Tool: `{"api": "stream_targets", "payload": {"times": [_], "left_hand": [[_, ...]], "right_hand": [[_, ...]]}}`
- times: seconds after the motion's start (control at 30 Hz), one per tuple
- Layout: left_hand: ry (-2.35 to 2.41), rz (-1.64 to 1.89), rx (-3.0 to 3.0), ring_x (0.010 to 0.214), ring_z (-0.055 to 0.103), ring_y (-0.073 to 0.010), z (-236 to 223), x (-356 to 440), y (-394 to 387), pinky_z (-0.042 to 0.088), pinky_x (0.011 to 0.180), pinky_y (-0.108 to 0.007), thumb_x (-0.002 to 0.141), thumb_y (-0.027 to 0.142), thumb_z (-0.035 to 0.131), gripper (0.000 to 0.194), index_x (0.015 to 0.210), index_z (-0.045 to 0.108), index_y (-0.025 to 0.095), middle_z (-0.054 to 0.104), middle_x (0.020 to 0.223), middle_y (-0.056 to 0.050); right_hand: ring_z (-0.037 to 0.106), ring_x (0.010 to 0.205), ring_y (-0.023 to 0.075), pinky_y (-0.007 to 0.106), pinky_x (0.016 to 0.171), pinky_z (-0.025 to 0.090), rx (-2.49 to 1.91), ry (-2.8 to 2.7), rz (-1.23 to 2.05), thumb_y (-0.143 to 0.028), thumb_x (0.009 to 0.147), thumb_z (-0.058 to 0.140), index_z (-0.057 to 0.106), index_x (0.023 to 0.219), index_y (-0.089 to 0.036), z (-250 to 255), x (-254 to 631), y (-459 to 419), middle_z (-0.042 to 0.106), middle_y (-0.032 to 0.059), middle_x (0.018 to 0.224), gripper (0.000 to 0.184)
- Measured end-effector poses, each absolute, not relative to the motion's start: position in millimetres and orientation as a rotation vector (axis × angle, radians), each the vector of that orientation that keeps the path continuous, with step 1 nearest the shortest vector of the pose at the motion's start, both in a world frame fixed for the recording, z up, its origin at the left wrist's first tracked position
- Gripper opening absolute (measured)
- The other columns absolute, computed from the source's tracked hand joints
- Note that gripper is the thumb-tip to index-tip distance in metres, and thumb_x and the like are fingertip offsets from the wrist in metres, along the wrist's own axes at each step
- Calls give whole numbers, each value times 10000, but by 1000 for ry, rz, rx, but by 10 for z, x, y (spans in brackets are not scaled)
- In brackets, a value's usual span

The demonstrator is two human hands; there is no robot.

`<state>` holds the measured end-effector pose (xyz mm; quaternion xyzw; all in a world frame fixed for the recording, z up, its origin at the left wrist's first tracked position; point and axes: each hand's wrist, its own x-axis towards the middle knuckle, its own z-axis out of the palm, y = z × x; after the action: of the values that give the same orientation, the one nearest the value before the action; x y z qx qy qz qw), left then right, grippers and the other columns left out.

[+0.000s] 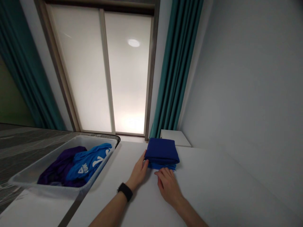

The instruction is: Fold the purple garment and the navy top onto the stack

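A folded stack of blue cloth [162, 153] lies on the white table [213, 189], with a dark blue layer over a brighter blue one. My left hand [139, 171], with a black watch [125, 191] on its wrist, rests flat against the stack's left side. My right hand [168, 186] presses its fingers to the near edge of the stack. Neither hand visibly closes around the cloth. To the left, a translucent plastic tub [94, 137] holds a crumpled purple garment [59, 167] and a bright blue printed shirt [88, 164].
A white box [175, 138] stands at the table's far end, beyond the stack. Dark patterned flooring [28, 142] shows left of the table. Behind are a frosted window [80, 69] and teal curtains [175, 69]. A pale wall [241, 78] rises on the right.
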<state>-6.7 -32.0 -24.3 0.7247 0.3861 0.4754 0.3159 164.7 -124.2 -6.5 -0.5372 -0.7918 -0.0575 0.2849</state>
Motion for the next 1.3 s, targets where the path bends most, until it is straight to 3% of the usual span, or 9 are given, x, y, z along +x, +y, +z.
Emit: {"api": "stream_targets", "payload": {"times": [0.17,0.3,0.5,0.7,0.83,0.97,1.1,1.17,1.3], "left_hand": [[1015,1279,1900,1342,439,-236,-266,-74,-322,345,1116,-429,962,351,409,552,1473,340,153,422,1491,-136],[1013,1302,1893,1303,476,-245,-204,-83,-356,378,1082,-438,951,310,433,506,1433,403,161,484,1439,-141],[939,1283,1993,1274,490,-234,-122,-85,-403,397,1063,-421,962,282,418,419,1365,490,195,526,1383,-126],[989,1287,2016,1278,477,-242,-172,-91,-377,345,1111,-447,954,300,425,424,1351,500,173,523,1363,-139],[1013,1331,2129,1317,417,-281,-137,-93,-442,305,1123,-499,949,347,451,517,1430,392,169,460,1401,-172],[821,1427,2200,1406,271,-339,105,-34,-719,236,1150,-538,907,548,494,779,1522,177,190,284,1517,-180],[689,1530,1986,1435,211,-367,507,100,-1137,243,1157,-541,830,726,471,1017,1536,-45,208,160,1576,-161],[783,1553,1860,1394,301,-368,690,123,-1309,303,1133,-529,823,657,552,973,1536,61,213,287,1527,-149],[978,1443,1525,1129,569,-305,909,-111,-1467,478,963,-453,883,475,471,507,1306,521,200,625,1177,-88]], "right_hand": [[508,1113,246,411,980,364,-1382,-2043,-348,-132,904,425,612,1140,-185,472,1664,-1073,610,110,1118,306],[431,1276,317,460,1037,315,-1642,-2152,-399,-277,886,549,541,1297,-155,755,1741,-779,551,178,1322,429],[611,1046,276,392,911,379,-1867,-2192,-258,-245,920,509,660,1062,-183,837,1795,-564,712,133,1011,217],[661,882,246,335,770,431,-2005,-1839,-244,-248,979,304,602,1191,-168,1163,2050,-443,718,128,963,375],[633,887,245,322,762,446,-1705,-1515,-142,-267,933,266,659,1043,-130,1572,2227,-503,712,113,938,431],[609,761,225,317,701,460,-1359,-1375,-50,-358,897,330,676,876,-134,1951,2110,-771,700,71,799,413],[643,895,233,352,832,470,-1314,-1623,-40,-274,873,409,683,1049,-204,2107,1731,-1192,721,52,956,332],[652,932,232,361,869,470,-1278,-1779,45,-254,877,423,682,1077,-228,2131,1583,-1385,721,39,967,328],[657,931,210,339,863,488,-1172,-1957,335,-294,908,423,701,1056,-229,2180,1635,-1574,721,18,972,322]]}}
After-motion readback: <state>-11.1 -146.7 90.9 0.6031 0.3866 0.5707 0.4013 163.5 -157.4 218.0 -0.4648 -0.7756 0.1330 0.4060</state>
